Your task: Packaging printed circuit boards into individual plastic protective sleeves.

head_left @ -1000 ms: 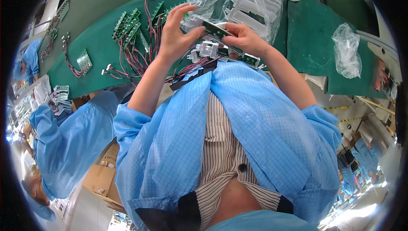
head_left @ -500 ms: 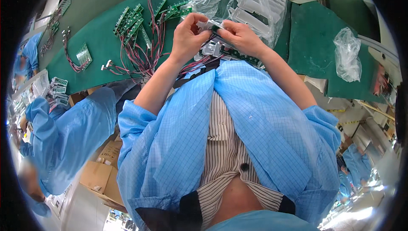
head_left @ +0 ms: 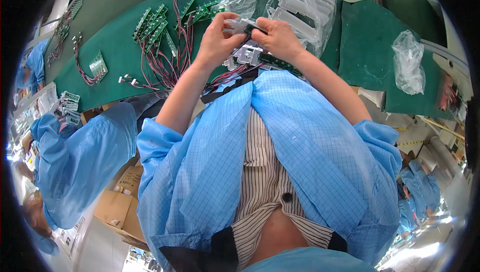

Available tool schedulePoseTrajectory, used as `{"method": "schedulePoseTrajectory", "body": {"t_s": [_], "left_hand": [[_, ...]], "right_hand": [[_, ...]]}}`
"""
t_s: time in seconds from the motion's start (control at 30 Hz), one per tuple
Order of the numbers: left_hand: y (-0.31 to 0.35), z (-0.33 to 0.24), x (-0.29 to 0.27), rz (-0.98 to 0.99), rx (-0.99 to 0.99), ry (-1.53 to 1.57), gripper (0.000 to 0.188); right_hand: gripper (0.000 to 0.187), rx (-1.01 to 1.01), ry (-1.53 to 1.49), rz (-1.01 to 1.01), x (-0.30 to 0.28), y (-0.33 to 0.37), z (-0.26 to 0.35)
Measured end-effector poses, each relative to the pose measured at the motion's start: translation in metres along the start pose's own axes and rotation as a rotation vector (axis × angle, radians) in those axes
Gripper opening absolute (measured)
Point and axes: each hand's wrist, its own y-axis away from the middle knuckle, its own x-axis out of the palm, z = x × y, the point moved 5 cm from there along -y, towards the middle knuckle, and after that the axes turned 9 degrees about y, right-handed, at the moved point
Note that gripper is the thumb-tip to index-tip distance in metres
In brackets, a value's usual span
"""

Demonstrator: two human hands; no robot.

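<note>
My left hand (head_left: pixel 218 39) and my right hand (head_left: pixel 277 37) meet over the green bench and together grip a small grey plastic part (head_left: pixel 242 24) with a dark strip. Both sets of fingers are closed on it. Just below the hands lie more grey plastic parts (head_left: pixel 250 56) and a green circuit board (head_left: pixel 275 62). Red and black wire harnesses (head_left: pixel 167 67) spread to the left of my left wrist.
Green circuit boards (head_left: pixel 150 22) lie in rows on the green mat (head_left: pixel 115 57). A clear bag of white plastic parts (head_left: pixel 300 2) sits behind my hands, a crumpled clear bag (head_left: pixel 409 62) at right. A person in a blue coat (head_left: pixel 80 157) sits at my left.
Both hands have risen and moved away from my body with the grey part held between them; the left hand, spread open a second ago, has closed onto it.
</note>
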Motion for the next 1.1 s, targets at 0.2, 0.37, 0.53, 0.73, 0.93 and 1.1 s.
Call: {"method": "schedulePoseTrajectory", "body": {"t_s": [0.2,0.37,0.53,0.73,0.93,1.1], "left_hand": [[0.032,-0.039,-0.049,0.439,-0.572,-0.209,0.022],[0.033,-0.065,-0.129,0.16,-0.456,-0.123,0.025],[0.037,-0.094,-0.218,0.168,-0.436,-0.762,0.028],[-0.024,-0.07,-0.211,0.113,-0.202,-1.047,0.032],[-0.108,0.013,-0.186,-0.028,-0.247,-0.698,0.037],[-0.158,0.057,-0.132,-0.144,-0.05,-1.333,0.047]], "right_hand": [[0.019,0.204,-0.225,0.161,-0.035,0.008,-0.039],[0.016,0.278,-0.177,-0.151,-0.114,0.03,-0.081],[0.012,0.046,-0.267,0.207,-0.057,0.035,-0.029],[0.027,-0.344,0.239,0.113,-0.021,0.046,0.005],[0.034,0.059,-0.101,0.195,-0.027,0.012,-0.038],[0.041,0.192,0.875,-0.054,-0.032,0.013,-0.082]]}}
